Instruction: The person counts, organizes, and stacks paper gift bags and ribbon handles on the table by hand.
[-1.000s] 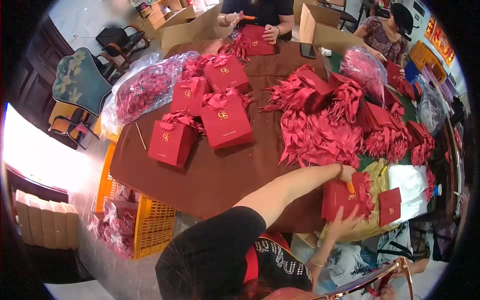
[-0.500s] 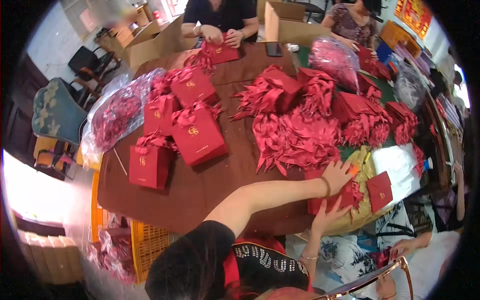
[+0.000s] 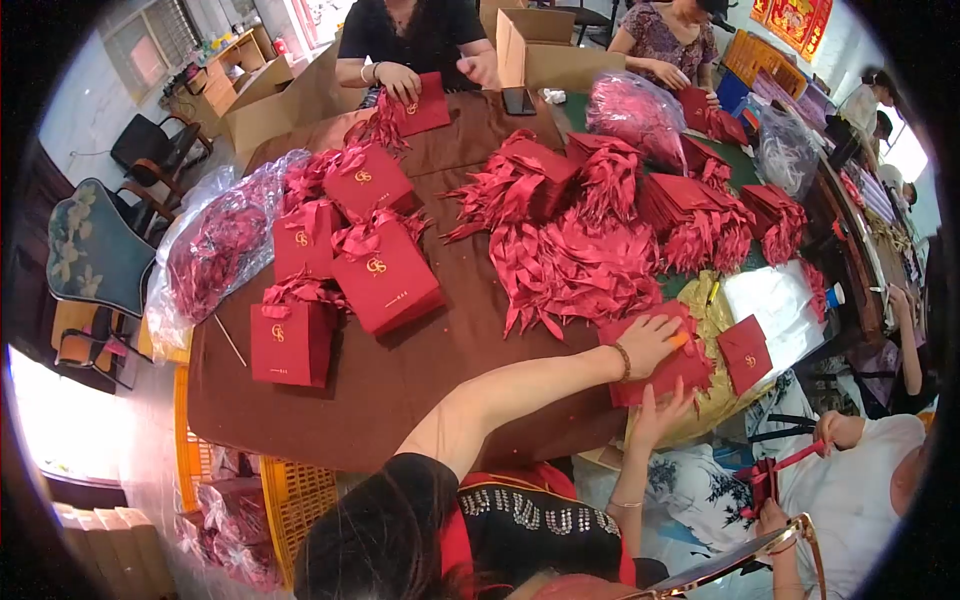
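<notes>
My left hand point(image 3: 648, 345) lies on a flat red paper gift bag point(image 3: 622, 388) with red ribbon, its fingers stretched out over the paper. One finger wears an orange cover. Just below, my right hand point(image 3: 662, 410) is at the bag's near edge, palm up with the fingers apart. Whether its fingertips touch the bag I cannot tell. Beside them, a small red bag with a gold logo point(image 3: 745, 355) rests on gold wrapping point(image 3: 710, 412) and a white sheet. A heap of red ribbon-handled bags point(image 3: 575, 265) lies just beyond my left hand.
Several opened red bags point(image 3: 388, 280) stand on the brown-covered table point(image 3: 440, 370) at left, beside a plastic sack point(image 3: 225, 235). Co-workers handle red bags point(image 3: 425, 105) across the table; another at lower right holds a red ribbon point(image 3: 800, 456). Yellow crates point(image 3: 300, 505) stand below the near edge.
My left hand has come down flatter onto the bag, its fingers closer together. The co-worker opposite has one hand off the bag. At lower right, a ribbon is now stretched between the neighbour's hands.
</notes>
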`<state>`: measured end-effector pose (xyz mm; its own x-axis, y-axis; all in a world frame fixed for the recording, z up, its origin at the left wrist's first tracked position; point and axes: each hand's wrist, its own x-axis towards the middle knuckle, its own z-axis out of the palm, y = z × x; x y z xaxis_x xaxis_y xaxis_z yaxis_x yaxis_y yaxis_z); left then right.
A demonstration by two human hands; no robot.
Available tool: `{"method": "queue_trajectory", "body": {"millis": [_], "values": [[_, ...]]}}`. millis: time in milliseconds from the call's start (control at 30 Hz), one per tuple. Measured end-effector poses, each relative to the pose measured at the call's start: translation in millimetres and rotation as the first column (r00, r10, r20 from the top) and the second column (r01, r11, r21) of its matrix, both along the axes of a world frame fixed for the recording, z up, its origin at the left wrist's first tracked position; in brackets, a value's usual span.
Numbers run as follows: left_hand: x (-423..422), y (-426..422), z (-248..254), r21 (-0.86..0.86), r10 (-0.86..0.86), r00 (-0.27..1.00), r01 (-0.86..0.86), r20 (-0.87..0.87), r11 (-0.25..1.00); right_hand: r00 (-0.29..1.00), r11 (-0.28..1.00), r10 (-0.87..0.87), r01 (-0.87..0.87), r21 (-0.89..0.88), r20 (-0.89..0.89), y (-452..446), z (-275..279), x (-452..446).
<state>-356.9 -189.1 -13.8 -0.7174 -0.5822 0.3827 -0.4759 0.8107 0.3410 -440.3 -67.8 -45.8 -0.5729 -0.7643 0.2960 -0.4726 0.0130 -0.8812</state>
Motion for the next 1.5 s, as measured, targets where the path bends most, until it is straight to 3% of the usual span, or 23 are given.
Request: {"method": "queue_trajectory", "body": {"millis": [100, 200, 267, 367, 400, 467, 533, 567, 600, 633, 733, 800, 867, 933, 967, 1033, 1100, 1167, 1200, 1300, 1400, 1433, 1500], "values": [[9, 5, 4, -0.047, 0.039, 0.987, -0.047, -0.159, 0.998, 0.995, 0.999, -0.020, 0.018, -0.027, -0.097, 2, 1, -3], [45, 13, 30, -0.084, 0.037, 0.948, -0.067, -0.317, 0.994, 0.991, 0.987, -0.014, 0.035, -0.160, 0.132, 3, 27, 4], [82, 19, 42, 0.063, 0.051, 0.916, -0.029, -0.398, 0.998, 0.997, 0.986, -0.053, 0.044, -0.162, -0.053, 7, 40, 6], [161, 41, 71, -0.062, 0.255, 0.851, -0.317, -0.459, 0.946, 0.966, 0.984, -0.056, 0.010, -0.180, -0.253, 9, 58, 21], [190, 49, 74, -0.097, 0.385, 0.818, -0.464, -0.426, 0.880, 0.969, 0.984, -0.040, -0.004, -0.178, -0.245, 5, 53, 26], [237, 67, 71, -0.040, 0.697, 0.517, -0.816, -0.497, 0.576, 0.959, 0.961, 0.232, -0.252, -0.115, -0.165, -1, 41, 36], [285, 75, 61, 0.045, 0.770, 0.235, -0.945, -0.593, 0.323, 0.893, 0.895, 0.438, -0.444, -0.044, -0.102, -9, 44, 69], [303, 86, 63, 0.082, 0.794, 0.186, -0.956, -0.579, 0.283, 0.847, 0.849, 0.524, -0.528, -0.029, -0.087, -18, 37, 82], [314, 96, 66, 0.117, 0.813, 0.143, -0.961, -0.564, 0.250, 0.792, 0.798, 0.602, -0.590, -0.121, 0.103, -29, 28, 99], [320, 103, 67, 0.121, 0.796, 0.185, -0.944, -0.576, 0.307, 0.704, 0.748, 0.663, -0.627, -0.216, 0.255, -45, 18, 113], [322, 101, 79, 0.066, 0.750, 0.350, -0.884, -0.562, 0.462, 0.578, 0.666, 0.746, -0.649, -0.367, 0.331, -96, 44, 149], [308, 82, 97, 0.421, 0.671, 0.275, -0.601, -0.689, 0.679, 0.550, 0.757, 0.640, -0.573, -0.315, 0.537, -147, 45, 157], [299, 42, 117, 0.312, 0.678, 0.385, -0.674, -0.626, 0.670, 0.552, 0.793, 0.593, -0.529, -0.303, 0.586, -191, 66, 158], [289, -16, 122, 0.407, 0.652, 0.483, -0.520, -0.585, 0.751, 0.356, 0.817, 0.497, -0.500, -0.287, 0.792, -243, 55, 157], [284, -48, 121, 0.409, 0.681, 0.535, -0.547, -0.500, 0.730, 0.358, 0.823, 0.497, -0.484, -0.297, 0.791, -263, 55, 158], [275, -121, 95, 0.347, 0.681, 0.591, -0.588, -0.432, 0.730, 0.302, 0.816, 0.277, -0.575, -0.058, 0.912, -295, 54, 161], [259, -169, 75, 0.290, 0.650, 0.606, -0.589, -0.459, 0.754, 0.280, 0.774, 0.314, -0.629, -0.074, 0.907, -318, 33, 160], [244, -195, 73, 0.168, 0.797, 0.568, -0.782, -0.204, 0.600, 0.280, 0.724, 0.273, -0.690, -0.005, 0.921, -338, 17, 165], [242, -205, 69, 0.168, 0.793, 0.573, -0.778, -0.206, 0.606, 0.283, 0.729, 0.272, -0.685, -0.004, 0.920, -341, 16, 167], [249, -240, 43, 0.456, 0.867, 0.493, -0.789, 0.068, 0.413, 0.371, 0.709, 0.296, -0.703, 0.058, 0.880, -329, 36, 170], [265, -254, 0, 0.599, 0.835, 0.542, -0.640, -0.092, 0.481, 0.191, 0.606, 0.421, -0.786, -0.118, 0.887, -357, 3, 169], [268, -256, -13, 0.601, 0.849, 0.501, -0.630, -0.169, 0.491, 0.350, 0.761, 0.279, -0.649, 0.017, 0.894, -344, 29, 176], [276, -258, -36, 0.635, 0.830, 0.499, -0.564, -0.248, 0.528, 0.430, 0.744, 0.282, -0.662, 0.088, 0.857, -353, 24, 183]]}}
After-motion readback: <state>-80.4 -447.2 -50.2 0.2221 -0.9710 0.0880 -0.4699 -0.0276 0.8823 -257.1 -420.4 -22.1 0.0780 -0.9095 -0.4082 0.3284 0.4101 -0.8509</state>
